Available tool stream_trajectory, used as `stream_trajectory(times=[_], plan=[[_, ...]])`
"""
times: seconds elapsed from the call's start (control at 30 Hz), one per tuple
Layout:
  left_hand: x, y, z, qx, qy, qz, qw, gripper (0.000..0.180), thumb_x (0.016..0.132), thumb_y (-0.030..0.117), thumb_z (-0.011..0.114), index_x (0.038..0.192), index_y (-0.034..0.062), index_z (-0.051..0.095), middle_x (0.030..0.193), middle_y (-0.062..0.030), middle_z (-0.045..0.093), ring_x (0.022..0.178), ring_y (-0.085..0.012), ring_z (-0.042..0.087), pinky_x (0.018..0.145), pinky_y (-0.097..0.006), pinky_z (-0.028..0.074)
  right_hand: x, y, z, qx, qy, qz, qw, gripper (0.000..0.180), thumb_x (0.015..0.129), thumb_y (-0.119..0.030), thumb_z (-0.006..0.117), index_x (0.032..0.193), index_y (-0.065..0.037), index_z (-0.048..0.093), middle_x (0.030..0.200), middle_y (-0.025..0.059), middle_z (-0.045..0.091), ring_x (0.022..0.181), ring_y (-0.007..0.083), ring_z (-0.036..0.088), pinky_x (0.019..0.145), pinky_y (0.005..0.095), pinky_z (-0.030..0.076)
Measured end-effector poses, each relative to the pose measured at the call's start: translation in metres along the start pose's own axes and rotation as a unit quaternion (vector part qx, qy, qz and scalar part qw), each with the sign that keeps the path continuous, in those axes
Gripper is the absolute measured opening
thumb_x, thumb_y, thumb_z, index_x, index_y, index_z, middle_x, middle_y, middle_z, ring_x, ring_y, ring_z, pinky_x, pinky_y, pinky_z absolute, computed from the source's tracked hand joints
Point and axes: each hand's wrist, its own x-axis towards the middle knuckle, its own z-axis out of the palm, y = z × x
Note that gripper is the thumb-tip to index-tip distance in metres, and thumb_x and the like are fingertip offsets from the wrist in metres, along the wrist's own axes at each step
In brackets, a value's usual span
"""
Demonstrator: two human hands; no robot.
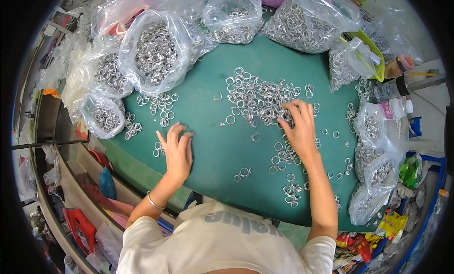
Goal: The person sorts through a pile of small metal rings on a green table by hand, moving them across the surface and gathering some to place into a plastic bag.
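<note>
Small silver metal rings lie in a large loose pile [257,97] on the green table top [213,165]. At the pile's right edge my right hand [301,130] reaches in, thumb and fingers apart, fingertips on the rings. Whether it grips any single ring is hidden. My left hand [177,153] rests lower left of the pile, palm down, fingers bent and spread. A small shiny bit shows by its fingertips, too small to make out. Beside that hand lies a little group of rings [156,150]. Another cluster of rings [292,191] sits left of my right forearm.
Clear plastic bags full of rings line the table, among them a large open bag [156,56], a bag at the back [302,26] and bags along the right [373,165]. A yellow-green basket [373,52] and a plastic bottle [395,108] stand at the right edge.
</note>
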Motion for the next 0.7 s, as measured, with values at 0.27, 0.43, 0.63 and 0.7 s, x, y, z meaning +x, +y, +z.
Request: stream_trajectory(times=[0.27,0.43,0.63,0.7], plan=[[0.066,0.075,0.023,-0.169,-0.094,0.125,0.973,0.041,0.078,0.005,0.066,0.118,0.0058,0.054,0.114,-0.0128,0.053,0.107,-0.0311,0.050,0.089,-0.042,0.039,-0.020,0.022,-0.025,0.125,0.103,0.147,0.976,0.010,0.080,0.004,0.064,0.089,0.000,0.065,0.090,0.0062,0.060,0.066,0.0108,0.053,0.056,0.0264,0.043],[0.088,0.071,0.048,-0.148,-0.178,0.157,0.960,0.030,0.078,0.007,0.068,0.105,0.0033,0.056,0.111,-0.0133,0.055,0.095,-0.0288,0.055,0.078,-0.038,0.044,-0.026,0.037,-0.052,0.155,0.024,0.272,0.949,0.011,0.080,0.002,0.065,0.091,0.001,0.066,0.088,0.0086,0.061,0.064,0.0134,0.055,0.058,0.0288,0.045],[0.089,0.061,0.045,-0.331,-0.193,-0.020,0.923,0.020,0.077,0.004,0.072,0.092,0.0007,0.059,0.087,-0.0120,0.062,0.076,-0.0285,0.062,0.069,-0.036,0.050,-0.014,0.015,-0.044,-0.130,0.037,0.141,0.981,0.016,0.078,-0.006,0.069,0.093,-0.004,0.066,0.092,0.0124,0.062,0.091,0.0319,0.057,0.079,0.0404,0.045],[0.090,0.065,0.048,-0.352,-0.129,0.018,0.927,0.019,0.076,0.003,0.073,0.089,0.0009,0.060,0.084,-0.0117,0.064,0.075,-0.0289,0.063,0.068,-0.035,0.051,0.004,0.013,-0.031,-0.085,0.058,0.107,0.989,0.016,0.078,-0.006,0.069,0.094,-0.003,0.066,0.093,0.0119,0.062,0.092,0.0316,0.056,0.081,0.0405,0.045]])
